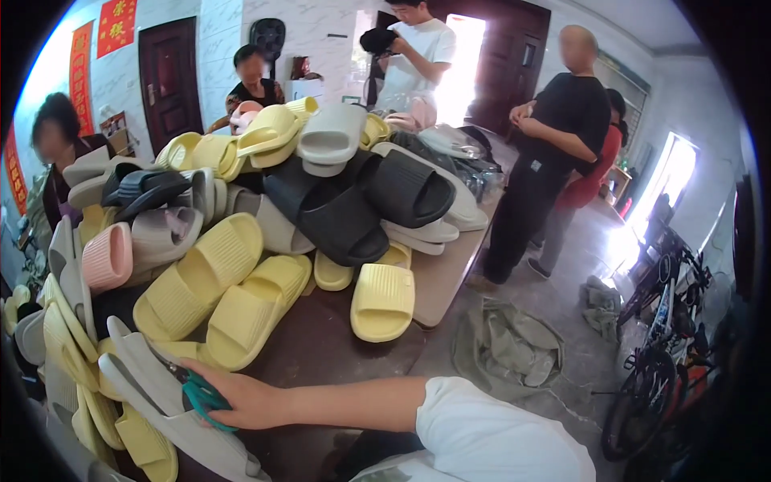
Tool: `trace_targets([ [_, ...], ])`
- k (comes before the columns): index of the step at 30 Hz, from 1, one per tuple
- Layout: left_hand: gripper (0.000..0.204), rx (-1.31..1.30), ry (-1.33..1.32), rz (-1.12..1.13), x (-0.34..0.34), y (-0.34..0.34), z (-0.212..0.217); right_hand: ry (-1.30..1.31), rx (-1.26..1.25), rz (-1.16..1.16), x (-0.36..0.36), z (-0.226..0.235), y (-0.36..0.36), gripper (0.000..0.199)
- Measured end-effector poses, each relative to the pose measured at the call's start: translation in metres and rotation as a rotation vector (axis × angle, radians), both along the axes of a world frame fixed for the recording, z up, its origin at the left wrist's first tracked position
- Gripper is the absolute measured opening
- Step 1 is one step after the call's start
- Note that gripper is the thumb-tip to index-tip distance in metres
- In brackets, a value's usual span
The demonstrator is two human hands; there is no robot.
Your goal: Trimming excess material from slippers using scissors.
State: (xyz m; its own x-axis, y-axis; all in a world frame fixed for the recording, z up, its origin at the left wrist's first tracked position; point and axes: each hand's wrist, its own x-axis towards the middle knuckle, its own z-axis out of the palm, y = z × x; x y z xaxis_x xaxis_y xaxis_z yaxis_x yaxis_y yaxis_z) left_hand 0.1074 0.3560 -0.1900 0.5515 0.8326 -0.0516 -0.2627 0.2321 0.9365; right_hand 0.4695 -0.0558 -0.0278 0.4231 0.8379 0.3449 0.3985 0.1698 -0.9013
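My right hand (241,394) reaches in from the lower right and is closed around a pair of green-handled scissors (203,399). Their dark blades point up and left, over the grey slippers (165,414) at the table's near left. Whether the blades touch a slipper, I cannot tell. Just beyond the hand lie two yellow ribbed slippers (255,309), side by side. A single yellow slipper (384,301) rests to the right, close to the table edge. My left hand is out of view.
A large heap of black slippers (341,213), with grey, pink and yellow ones, covers the table (321,353). Several people stand or sit around it. On the floor at right are an olive fabric sack (510,345) and a bicycle (658,361).
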Motion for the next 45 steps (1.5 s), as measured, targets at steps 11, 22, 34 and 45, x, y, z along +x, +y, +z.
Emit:
trace_targets([
  [11, 0.046, -0.203, -0.215, -0.429, 0.151, -0.046, 0.013, -0.193, -0.116, 0.244, -0.015, -0.017, 0.035, 0.083],
  [22, 0.042, -0.352, -0.159, -0.118, 0.115, -0.164, 0.122, -0.454, 0.13, 0.091, -0.02, 0.02, 0.012, 0.056],
  [34, 0.05, -0.025, -0.07, -0.131, -0.014, -0.115, 0.177, -0.215, 0.26, 0.316, -0.085, 0.035, 0.038, 0.06],
  [45, 0.042, 0.996, 0.83, 0.653, -0.04, -0.126, 0.209, -0.59, -0.039, 0.303, -0.181, 0.017, 0.128, 0.052],
])
